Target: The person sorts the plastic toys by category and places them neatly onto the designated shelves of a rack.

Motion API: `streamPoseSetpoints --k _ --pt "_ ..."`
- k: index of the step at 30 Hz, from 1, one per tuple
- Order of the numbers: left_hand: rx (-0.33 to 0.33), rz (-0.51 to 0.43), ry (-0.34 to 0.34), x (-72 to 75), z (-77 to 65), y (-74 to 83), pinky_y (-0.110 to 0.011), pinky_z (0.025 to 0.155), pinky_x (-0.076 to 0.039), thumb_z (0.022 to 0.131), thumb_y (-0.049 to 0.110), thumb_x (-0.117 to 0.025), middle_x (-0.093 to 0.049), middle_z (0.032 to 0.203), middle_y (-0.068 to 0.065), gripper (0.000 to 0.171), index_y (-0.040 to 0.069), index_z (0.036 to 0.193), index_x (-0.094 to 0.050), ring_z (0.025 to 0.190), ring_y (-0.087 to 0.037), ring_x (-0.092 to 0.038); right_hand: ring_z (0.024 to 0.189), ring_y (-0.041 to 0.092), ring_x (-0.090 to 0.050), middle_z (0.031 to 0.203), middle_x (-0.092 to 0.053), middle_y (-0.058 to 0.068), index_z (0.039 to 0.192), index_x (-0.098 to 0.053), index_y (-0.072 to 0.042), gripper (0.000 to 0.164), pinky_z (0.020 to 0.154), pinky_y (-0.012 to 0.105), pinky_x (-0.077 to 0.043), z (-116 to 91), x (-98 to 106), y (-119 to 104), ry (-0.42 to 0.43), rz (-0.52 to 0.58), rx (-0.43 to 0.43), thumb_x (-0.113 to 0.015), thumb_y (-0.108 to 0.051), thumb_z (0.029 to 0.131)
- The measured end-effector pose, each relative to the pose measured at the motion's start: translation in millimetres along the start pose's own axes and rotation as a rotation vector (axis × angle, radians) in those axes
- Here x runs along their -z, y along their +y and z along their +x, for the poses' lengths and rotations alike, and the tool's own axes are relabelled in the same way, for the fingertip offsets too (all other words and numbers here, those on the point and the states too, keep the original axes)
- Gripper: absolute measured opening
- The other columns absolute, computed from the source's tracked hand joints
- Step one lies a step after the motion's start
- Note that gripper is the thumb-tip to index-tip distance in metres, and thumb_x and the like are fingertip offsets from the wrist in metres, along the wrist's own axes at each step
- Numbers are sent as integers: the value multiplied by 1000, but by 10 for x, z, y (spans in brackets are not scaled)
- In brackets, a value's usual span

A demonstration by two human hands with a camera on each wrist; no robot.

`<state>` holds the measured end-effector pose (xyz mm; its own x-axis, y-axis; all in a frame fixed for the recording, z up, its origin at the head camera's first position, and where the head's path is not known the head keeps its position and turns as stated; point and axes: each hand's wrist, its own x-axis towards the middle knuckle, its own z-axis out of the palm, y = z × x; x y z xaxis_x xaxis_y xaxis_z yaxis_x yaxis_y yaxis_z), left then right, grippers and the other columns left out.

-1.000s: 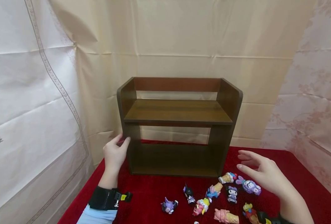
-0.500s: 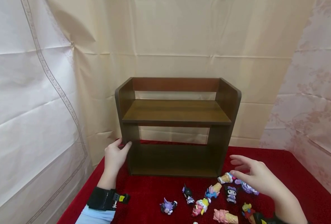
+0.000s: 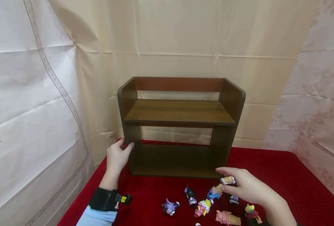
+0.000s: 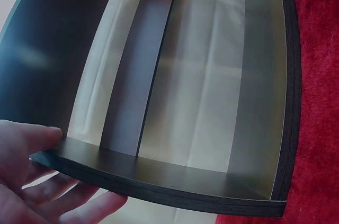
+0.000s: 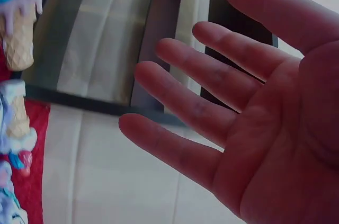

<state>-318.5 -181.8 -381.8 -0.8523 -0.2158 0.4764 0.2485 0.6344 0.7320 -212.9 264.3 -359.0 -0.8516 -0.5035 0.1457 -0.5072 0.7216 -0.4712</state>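
Observation:
A dark brown wooden two-tier shelf (image 3: 181, 111) stands upright on red cloth. My left hand (image 3: 117, 158) holds the front edge of its left side panel, thumb (image 4: 45, 138) on the inner face and fingers on the outer face. My right hand (image 3: 247, 186) hovers over the toy figures by the shelf's lower right corner, its fingers spread and nothing in them. Beneath and around it lie an ice-cream-cone figure (image 3: 228, 180), a blue figure with a cone (image 3: 214, 192) and a partly covered white-and-purple figure (image 3: 234, 199).
More small figures lie in front of the shelf: a purple one (image 3: 170, 207), a black one (image 3: 190, 195), a red-and-yellow one (image 3: 203, 207), a pink cone (image 3: 227, 218) and a yellow-headed one (image 3: 252, 214). Beige cloth (image 3: 181, 34) hangs behind the red tablecloth (image 3: 268, 163).
My right hand has moved left and a little down, from the right of the figures to above them. My left hand has slid slightly down at the panel; the shelf stays in place.

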Motion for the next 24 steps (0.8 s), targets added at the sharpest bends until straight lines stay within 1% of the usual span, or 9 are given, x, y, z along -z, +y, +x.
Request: streamPoseSetpoints --k 2,4,7,9,11,14,16,20,24 --pt "4 -1 0 2 -1 -4 -42 68 -57 91 28 -65 -68 108 -14 38 9 124 -64 88 -26 -64 113 20 -53 126 -58 1 129 -57 -14 49 87 47 -51 27 -46 -37 -35 -6 15 -72 -31 86" --pt "7 1 -2 2 -2 -6 -42 68 -57 91 28 -65 -68 108 -13 37 10 124 -64 88 -25 -64 111 19 -54 125 -59 0 127 -58 -15 47 87 45 -51 48 -92 -69 -60 -11 43 -71 -32 86" --pt "7 -2 -4 0 -5 -3 -42 68 -57 92 28 -65 -68 108 -14 38 9 124 -64 88 -26 -64 100 12 -58 122 -60 -1 125 -60 -17 42 82 38 -54 72 -157 -100 -86 -11 87 -71 -32 87" --pt "7 -2 -4 -3 -6 0 -43 69 -57 92 29 -64 -68 108 -15 38 8 124 -64 88 -26 -64 96 11 -58 122 -59 -1 123 -61 -20 39 77 33 -55 89 -196 -116 -108 6 88 -71 -31 86" --pt "6 -6 -5 -9 -8 1 -44 69 -57 92 28 -64 -67 109 -16 39 7 125 -63 89 -27 -64 97 12 -58 122 -59 -1 121 -62 -23 37 75 31 -56 103 -233 -120 -146 38 70 -72 -28 86" --pt "6 -11 -3 -18 -9 1 -44 70 -57 92 29 -65 -68 108 -15 38 8 124 -64 89 -26 -64 106 20 -55 123 -59 0 119 -64 -28 36 78 35 -56 126 -281 -128 -201 65 50 -74 -25 84" --pt "-1 -15 -5 -22 -8 -2 -44 70 -57 92 28 -65 -68 108 -15 38 8 124 -64 90 -27 -64 109 22 -55 122 -60 -1 117 -65 -29 36 80 38 -55 138 -308 -136 -229 67 48 -74 -24 83" --pt "0 -12 -6 -21 -4 -13 -43 70 -57 92 29 -65 -67 109 -14 38 9 125 -63 90 -26 -64 109 18 -55 121 -60 -5 118 -65 -29 35 84 37 -54 153 -352 -161 -259 52 52 -74 -25 84" --pt "-3 -13 0 -8 -5 -13 -43 70 -57 92 28 -65 -67 109 -14 38 9 125 -63 90 -26 -64 111 14 -53 120 -60 -8 117 -66 -27 35 86 39 -52 172 -396 -181 -283 31 58 -75 -24 83"
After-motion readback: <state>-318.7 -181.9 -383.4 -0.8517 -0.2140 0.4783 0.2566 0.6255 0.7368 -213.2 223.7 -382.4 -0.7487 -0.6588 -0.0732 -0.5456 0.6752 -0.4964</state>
